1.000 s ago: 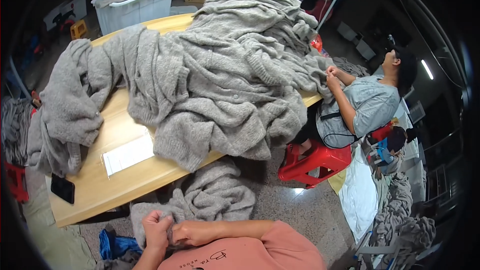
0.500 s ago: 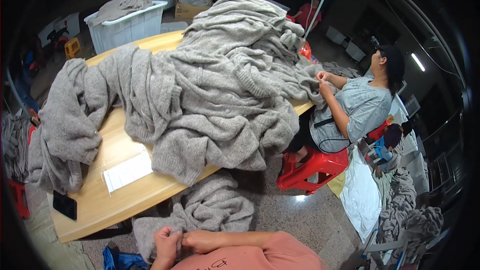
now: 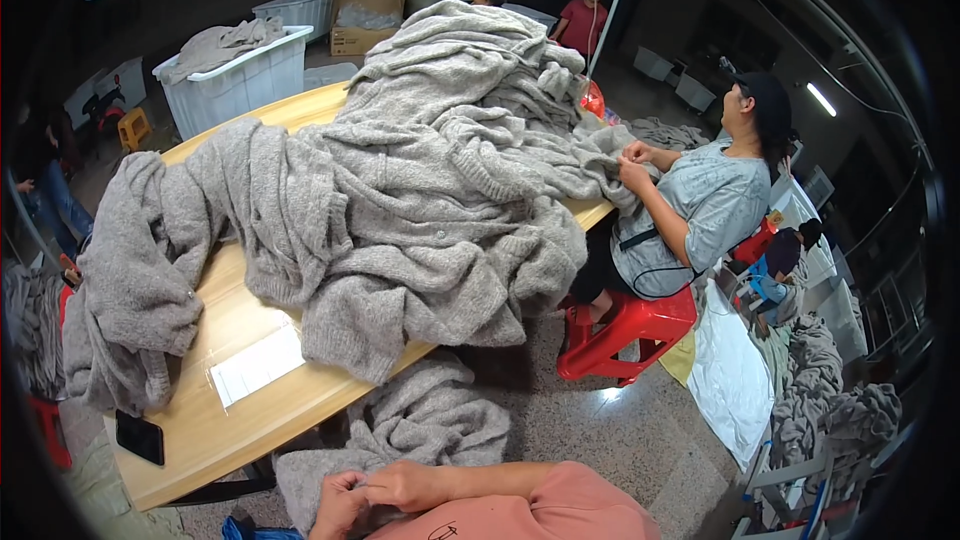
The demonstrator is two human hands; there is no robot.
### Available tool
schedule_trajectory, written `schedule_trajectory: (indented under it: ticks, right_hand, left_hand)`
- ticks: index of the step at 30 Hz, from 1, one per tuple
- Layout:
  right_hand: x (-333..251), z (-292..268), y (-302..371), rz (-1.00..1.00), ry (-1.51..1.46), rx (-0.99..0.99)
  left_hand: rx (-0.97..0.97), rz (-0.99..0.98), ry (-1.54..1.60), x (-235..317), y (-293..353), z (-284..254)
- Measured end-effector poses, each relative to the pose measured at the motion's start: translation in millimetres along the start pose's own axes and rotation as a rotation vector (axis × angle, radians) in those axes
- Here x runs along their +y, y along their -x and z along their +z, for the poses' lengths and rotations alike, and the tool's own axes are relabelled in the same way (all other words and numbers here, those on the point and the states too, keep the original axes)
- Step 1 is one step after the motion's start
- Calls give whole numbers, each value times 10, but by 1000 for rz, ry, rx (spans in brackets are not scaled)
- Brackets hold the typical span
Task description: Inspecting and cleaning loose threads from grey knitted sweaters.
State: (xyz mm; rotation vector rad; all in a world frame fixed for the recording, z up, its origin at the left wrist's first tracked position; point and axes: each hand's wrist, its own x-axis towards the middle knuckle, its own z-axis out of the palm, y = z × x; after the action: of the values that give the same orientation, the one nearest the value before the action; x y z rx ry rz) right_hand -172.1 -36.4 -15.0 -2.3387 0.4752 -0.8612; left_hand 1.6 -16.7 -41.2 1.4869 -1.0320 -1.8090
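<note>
Close to my body, a grey knit garment (image 3: 430, 420) hangs below the table edge and spreads over my lap. My left hand (image 3: 340, 505) is closed in a pinch on its cloth. Against it lies my right hand (image 3: 402, 486), fingers curled and tips meeting the left ones. Whatever the right fingertips hold is hidden or too small to make out. Beyond, a large heap of grey knit garments (image 3: 420, 180) covers most of the wooden table (image 3: 215, 440).
A black phone (image 3: 140, 437) and a white paper sheet (image 3: 257, 367) lie on the table. At right, a co-worker (image 3: 690, 205) on a red stool (image 3: 630, 340) handles part of the heap. A white bin (image 3: 235, 85) stands behind the table; a white sheet (image 3: 725, 370) covers floor at right.
The whole view has shifted slightly, with the table sitting a little lower and the heap further left. Both my hands stay together at the garment, the right one now slightly higher over the left.
</note>
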Motion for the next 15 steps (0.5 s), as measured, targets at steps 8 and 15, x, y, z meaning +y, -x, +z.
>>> schedule_trajectory:
  ticks: [8,15]
  right_hand:
    - [18,42,-65,78,36,230]
    - [55,63,-60,25,122,224]
  left_hand:
    - [-36,99,318,35,7,-10]
    - [66,166,452,77,50,4]
